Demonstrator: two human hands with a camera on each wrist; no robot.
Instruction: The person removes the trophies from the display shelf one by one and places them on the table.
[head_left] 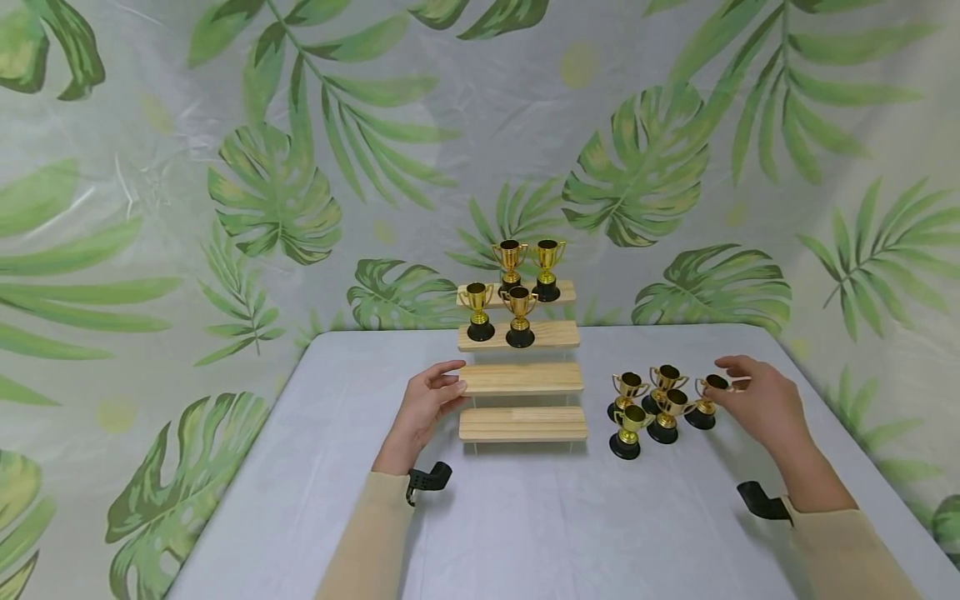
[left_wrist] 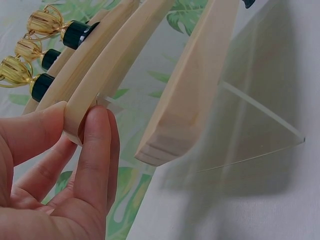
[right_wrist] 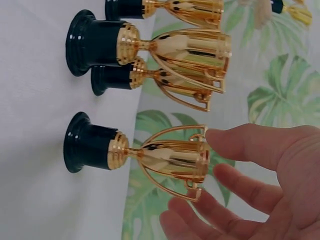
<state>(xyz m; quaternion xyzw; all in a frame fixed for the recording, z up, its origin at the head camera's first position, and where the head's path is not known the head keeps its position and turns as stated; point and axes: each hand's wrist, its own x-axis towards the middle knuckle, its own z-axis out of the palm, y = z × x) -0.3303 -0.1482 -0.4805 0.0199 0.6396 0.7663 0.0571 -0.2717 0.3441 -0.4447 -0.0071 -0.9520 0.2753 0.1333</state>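
At centre frame, the left hand (head_left: 429, 402) pinches a shelf (head_left: 525, 378). At lower right, the right hand (head_left: 763, 402), fingers parted and unclenched, is around a trophy (right_wrist: 172, 159).

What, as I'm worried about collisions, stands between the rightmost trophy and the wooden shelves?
Four other trophies stand clustered on the table between the rightmost trophy and the wooden shelves; nothing visible separates that trophy from the right hand.
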